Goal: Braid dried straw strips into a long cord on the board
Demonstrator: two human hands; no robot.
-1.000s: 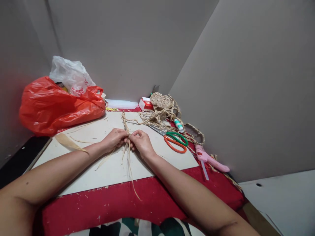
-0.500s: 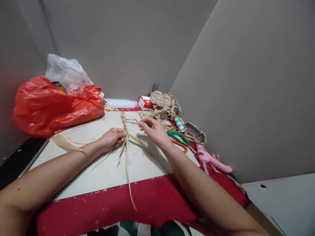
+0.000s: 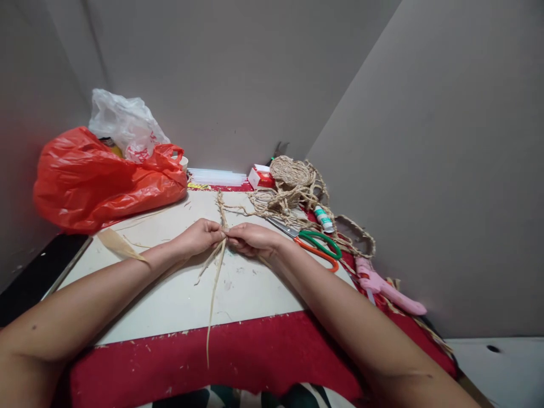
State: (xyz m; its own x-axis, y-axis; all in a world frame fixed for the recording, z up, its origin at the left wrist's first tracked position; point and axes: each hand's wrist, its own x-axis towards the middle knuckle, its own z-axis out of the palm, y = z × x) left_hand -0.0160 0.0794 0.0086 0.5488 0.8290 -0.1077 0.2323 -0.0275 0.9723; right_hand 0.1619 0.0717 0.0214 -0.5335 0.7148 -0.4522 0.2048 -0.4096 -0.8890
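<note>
A thin braid of straw-coloured dried fibre [image 3: 221, 207] runs away from me across the white board [image 3: 255, 289]. At its near end, my left hand [image 3: 201, 235] pinches the strands. Right beside it, my right hand [image 3: 251, 238] has its fingers closed on the fibre at the same spot, the fingertips of both hands almost touching. Loose strands [image 3: 216, 283] fan out below, one long one trailing over the board's front edge. A flat dry strip [image 3: 117, 245] lies by my left forearm.
Green and orange-handled scissors [image 3: 318, 241] lie right of my right hand. Behind are coiled braided cord [image 3: 293, 175], a small white bottle [image 3: 324, 219] and a red-white box [image 3: 260, 177]. A pink glue gun [image 3: 382, 286] sits far right. Left are a red plastic bag [image 3: 106, 181] and a dark phone-like slab [image 3: 46, 266].
My right hand has come down and left to the braid's end and closed on fibre there. My left hand keeps its pinch. The view has shifted slightly, and the scissors are more visible.
</note>
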